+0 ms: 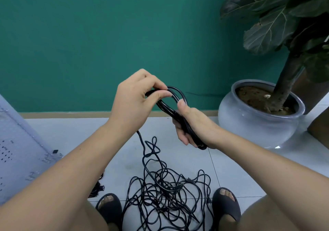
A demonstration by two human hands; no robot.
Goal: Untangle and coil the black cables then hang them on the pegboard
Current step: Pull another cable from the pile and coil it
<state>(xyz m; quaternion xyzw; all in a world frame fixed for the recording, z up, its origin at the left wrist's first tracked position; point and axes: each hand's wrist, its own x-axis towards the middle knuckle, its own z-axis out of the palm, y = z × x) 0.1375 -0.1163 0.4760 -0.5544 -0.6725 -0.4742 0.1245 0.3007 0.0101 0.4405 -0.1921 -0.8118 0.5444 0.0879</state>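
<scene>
Wall: teal wall [89,35] fills the background, meeting the floor along a tan skirting strip.
Floor: pale tiled floor [231,168] carries everything; the person stands at its near edge.
Plant: large-leaved plant [277,26] at the far right corner of the floor, rooted in soil in a round grey pot [249,124].
Pegboard: pale perforated pegboard [16,150] stands tilted at the floor's left edge, with a small dark bundle [97,189] on the floor just beside its near end.
Tangle: loose black cables [160,195] lie heaped on the floor between the two feet, in dark sandals [225,205].
Strand: one cable strand [142,141] rises from the heap towards the hands.
Coil: black coil [170,106] of a few loops is held in the air above the heap, in front of the wall.
Left hand: left hand [131,102] pinches the coil's upper loop between thumb and fingers.
Right hand: right hand [194,124] wraps its fingers round the coil's lower part, thumb raised against the loop.
</scene>
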